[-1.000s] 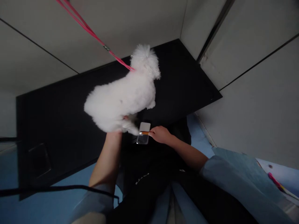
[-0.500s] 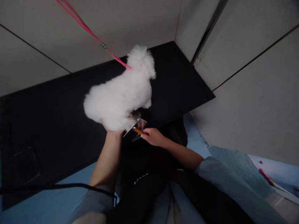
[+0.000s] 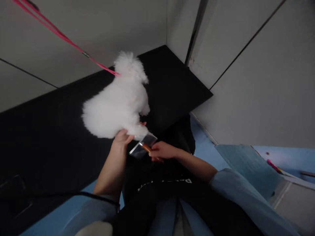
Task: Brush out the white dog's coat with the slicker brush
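Observation:
A fluffy white dog (image 3: 110, 106) is on the black tabletop, its head toward the far wall. My left hand (image 3: 124, 136) is closed around the dog's hind leg (image 3: 137, 129) near the table's front edge; part of the fingers is hidden by the leg and fur. In my right hand (image 3: 163, 150) is the orange-brown handle of a slicker brush (image 3: 146, 147). The brush's wide, flat head lies right by the end of that leg; whether its pins touch the fur I cannot tell.
A pink lead (image 3: 66, 39) runs from the dog's neck to the upper left. The black table (image 3: 177, 82) meets grey walls behind it. A black cable (image 3: 83, 194) crosses near my left sleeve. At the right are a teal panel (image 3: 248, 167) and blue floor.
The brush has moved down and away from the dog's leg, showing more of its head. The whole view has shifted, so the dog and table appear farther left.

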Motion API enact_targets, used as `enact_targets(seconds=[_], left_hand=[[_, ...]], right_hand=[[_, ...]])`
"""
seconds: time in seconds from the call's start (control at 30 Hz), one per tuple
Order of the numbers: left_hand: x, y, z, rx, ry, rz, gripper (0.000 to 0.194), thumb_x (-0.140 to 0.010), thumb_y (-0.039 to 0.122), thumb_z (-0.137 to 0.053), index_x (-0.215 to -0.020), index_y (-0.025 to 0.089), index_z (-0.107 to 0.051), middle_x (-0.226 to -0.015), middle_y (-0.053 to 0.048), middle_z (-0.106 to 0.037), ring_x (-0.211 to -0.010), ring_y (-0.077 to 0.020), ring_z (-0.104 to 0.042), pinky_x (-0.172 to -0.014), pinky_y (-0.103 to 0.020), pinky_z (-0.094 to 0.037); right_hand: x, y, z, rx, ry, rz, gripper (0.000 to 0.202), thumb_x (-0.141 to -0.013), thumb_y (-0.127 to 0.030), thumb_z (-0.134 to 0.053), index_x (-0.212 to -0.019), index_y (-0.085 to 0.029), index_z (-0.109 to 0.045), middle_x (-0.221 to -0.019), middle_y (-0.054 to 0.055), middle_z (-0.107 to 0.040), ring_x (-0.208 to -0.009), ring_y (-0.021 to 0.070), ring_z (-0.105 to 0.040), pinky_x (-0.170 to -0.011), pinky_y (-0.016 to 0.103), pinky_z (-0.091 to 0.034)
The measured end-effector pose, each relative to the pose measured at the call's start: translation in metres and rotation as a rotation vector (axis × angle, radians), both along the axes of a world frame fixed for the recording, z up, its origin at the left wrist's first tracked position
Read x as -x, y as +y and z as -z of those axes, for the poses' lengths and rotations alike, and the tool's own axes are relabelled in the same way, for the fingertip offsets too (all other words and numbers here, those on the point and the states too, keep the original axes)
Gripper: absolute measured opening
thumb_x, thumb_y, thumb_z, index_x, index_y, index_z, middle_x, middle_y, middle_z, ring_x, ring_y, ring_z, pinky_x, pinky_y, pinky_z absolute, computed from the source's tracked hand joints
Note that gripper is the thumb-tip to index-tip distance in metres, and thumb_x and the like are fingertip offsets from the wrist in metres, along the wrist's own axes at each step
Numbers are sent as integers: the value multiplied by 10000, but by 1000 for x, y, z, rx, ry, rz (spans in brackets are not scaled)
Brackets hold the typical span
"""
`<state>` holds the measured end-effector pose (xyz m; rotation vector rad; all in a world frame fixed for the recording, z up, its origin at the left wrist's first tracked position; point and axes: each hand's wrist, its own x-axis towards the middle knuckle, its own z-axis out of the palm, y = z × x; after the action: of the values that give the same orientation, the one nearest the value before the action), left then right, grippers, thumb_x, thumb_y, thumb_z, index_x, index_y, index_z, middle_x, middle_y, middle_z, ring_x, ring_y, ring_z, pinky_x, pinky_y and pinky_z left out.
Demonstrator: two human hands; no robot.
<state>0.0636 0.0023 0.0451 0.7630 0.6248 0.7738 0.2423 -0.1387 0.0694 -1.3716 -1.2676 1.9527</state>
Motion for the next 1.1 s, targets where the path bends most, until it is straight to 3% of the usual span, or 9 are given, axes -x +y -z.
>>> enact_targets(seconds=[0.1,0.23,0.4,0.6,0.7,0.8,0.9,1.03,1.1], left_hand=[[-5,2,-1,-11,13,21,579,-445,530,-912,-876,184,-742,-858,-86,-755,-888,-323,-723,-877,-445,-594],[-11,1,-3,-17,85,77,633,-444,511,-926,-950,175,-744,-952,-122,-755,-974,-361,-710,-842,-455,-597],[-17,-8,1,-27,116,-125,613,-362,573,-933,-810,214,-719,-792,-59,-736,-903,-332,-722,-805,-422,-616],[-11,-17,4,59,75,-160,794,-265,711,-888,-827,176,-720,-884,-112,-753,-892,-337,-722,-804,-423,-625],[-7,-18,5,74,77,-409,596,-415,684,-849,-735,205,-696,-831,-63,-750,-753,-258,-705,-698,-362,-622],[-4,-15,3,61,9,-629,456,-573,609,-783,-754,199,-696,-807,-53,-729,-714,-221,-676,-659,-326,-597],[1,-13,-1,29,-75,-663,422,-608,536,-792,-826,189,-694,-856,-62,-716,-809,-217,-675,-709,-315,-589],[7,-16,-4,-42,-91,-623,481,-668,608,-741,-866,174,-677,-922,-87,-719,-946,-254,-667,-808,-379,-589],[11,-18,-5,-48,-70,-639,469,-672,612,-750,-857,186,-679,-921,-70,-732,-998,-253,-666,-849,-361,-581]], right_hand=[[-7,3,-4,-36,-45,137,190,-904,-218,-600,-742,-130,-644,-623,-24,-665,-486,59,-542,-519,176,-392],[-17,1,-7,72,-217,-31,287,-895,-192,-589,-615,-132,-608,-508,-37,-581,-410,63,-498,-474,195,-367],[-17,9,-11,-131,-155,207,169,-907,-214,-598,-765,-137,-648,-676,-26,-663,-492,41,-527,-511,166,-377],[-19,22,-23,-75,-192,42,223,-899,-235,-582,-702,-140,-627,-607,-23,-642,-477,56,-544,-502,169,-388],[-19,35,-30,-227,-131,103,195,-908,-248,-584,-761,-136,-644,-670,-18,-673,-558,61,-583,-553,162,-406],[-22,45,-34,-142,-305,-79,300,-916,-271,-590,-651,-132,-618,-564,-19,-623,-494,69,-544,-529,182,-379],[-22,53,-39,-201,-404,-235,348,-939,-316,-566,-651,-132,-635,-568,-9,-626,-485,76,-527,-527,199,-360],[-10,60,-39,-436,-421,-94,269,-981,-278,-496,-856,-144,-693,-814,33,-715,-684,112,-618,-627,211,-387],[-5,59,-34,-422,-551,-131,258,-973,-270,-515,-846,-153,-707,-885,67,-728,-765,151,-640,-664,235,-392]])
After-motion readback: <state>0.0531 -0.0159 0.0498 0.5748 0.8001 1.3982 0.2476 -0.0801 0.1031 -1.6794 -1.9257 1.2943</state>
